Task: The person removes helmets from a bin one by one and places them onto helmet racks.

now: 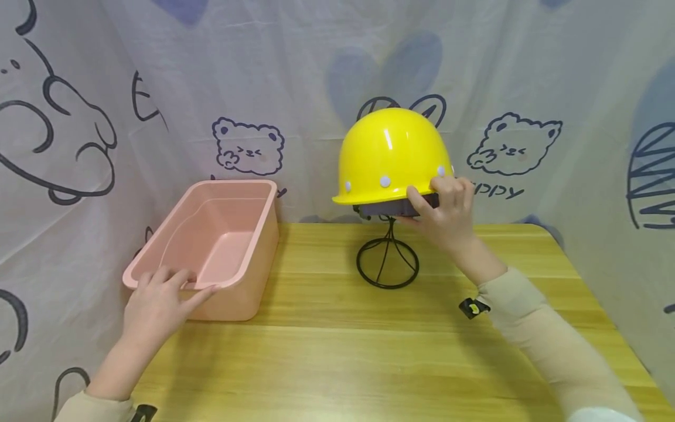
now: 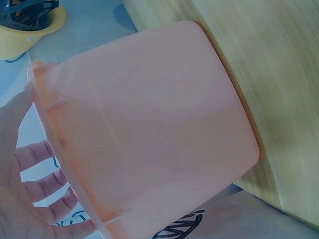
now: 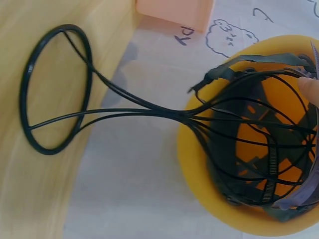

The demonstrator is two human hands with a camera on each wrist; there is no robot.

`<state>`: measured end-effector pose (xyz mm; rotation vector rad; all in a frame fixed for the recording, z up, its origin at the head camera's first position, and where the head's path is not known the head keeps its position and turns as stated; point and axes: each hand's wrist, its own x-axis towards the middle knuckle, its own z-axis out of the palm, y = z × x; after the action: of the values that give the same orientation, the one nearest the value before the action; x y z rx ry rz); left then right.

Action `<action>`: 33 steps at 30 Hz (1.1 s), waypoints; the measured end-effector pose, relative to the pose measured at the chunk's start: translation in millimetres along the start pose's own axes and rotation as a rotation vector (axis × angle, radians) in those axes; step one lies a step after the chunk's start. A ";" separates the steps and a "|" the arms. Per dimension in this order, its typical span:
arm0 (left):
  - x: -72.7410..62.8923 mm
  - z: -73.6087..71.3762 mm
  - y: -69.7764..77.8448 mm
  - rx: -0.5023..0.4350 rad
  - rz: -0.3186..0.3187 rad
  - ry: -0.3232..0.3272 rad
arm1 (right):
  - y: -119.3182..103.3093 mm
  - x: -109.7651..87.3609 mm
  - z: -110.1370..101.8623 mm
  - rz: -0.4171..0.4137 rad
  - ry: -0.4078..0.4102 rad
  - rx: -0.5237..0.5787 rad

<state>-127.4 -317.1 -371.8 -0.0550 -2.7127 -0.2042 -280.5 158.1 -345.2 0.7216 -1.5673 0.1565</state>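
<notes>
A yellow hard hat (image 1: 392,146) sits over a black wire stand (image 1: 387,286), tilted slightly with its brim lower on the left. My right hand (image 1: 448,217) grips the brim at its right side, thumb on the outer edge and fingers underneath. The right wrist view shows the hat's dark inner straps (image 3: 224,144) around the stand's wire top. My left hand (image 1: 155,310) holds the near rim of a pink plastic bin (image 1: 269,252), with fingers over the inside and the thumb outside. From the left wrist, the bin's outer wall (image 2: 159,109) fills most of the view.
Both bin and stand rest on a wooden table (image 1: 337,363). Behind and at both sides hangs a pale cloth (image 1: 306,117) printed with cartoon bears, close to the table's back edge.
</notes>
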 end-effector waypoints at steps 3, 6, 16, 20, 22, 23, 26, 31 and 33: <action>0.3 0.6 0.2 -0.002 0.002 0.006 | -2.3 -8.0 0.8 0.015 0.009 -0.016; 0.4 1.4 0.4 -0.002 0.003 0.003 | -4.5 -16.2 0.8 0.033 0.015 -0.023; 0.1 -0.5 1.5 0.004 -0.006 -0.016 | -6.2 -36.3 -6.2 -0.005 -0.006 -0.018; 0.4 -1.7 1.5 0.002 -0.025 -0.037 | -6.1 -40.3 -9.7 -0.038 -0.016 -0.013; 0.2 -1.9 1.0 0.001 -0.029 -0.039 | -6.3 -42.4 -11.7 -0.054 -0.018 -0.003; 0.1 -1.8 0.9 0.001 -0.030 -0.041 | -6.4 -43.8 -12.8 -0.060 -0.020 0.006; -0.5 -1.3 0.2 0.001 -0.029 -0.040 | -7.3 -47.8 -15.9 -0.076 -0.031 0.022; -0.6 -0.5 0.1 -0.003 -0.027 -0.040 | -8.1 -56.1 -22.5 -0.102 -0.071 0.041; -0.6 -0.8 0.6 -0.006 -0.027 -0.040 | -8.5 -61.0 -24.8 -0.107 -0.087 0.047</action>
<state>-126.4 -316.6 -371.2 -0.0247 -2.7543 -0.2213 -257.4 185.2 -401.3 0.8576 -1.6073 0.0841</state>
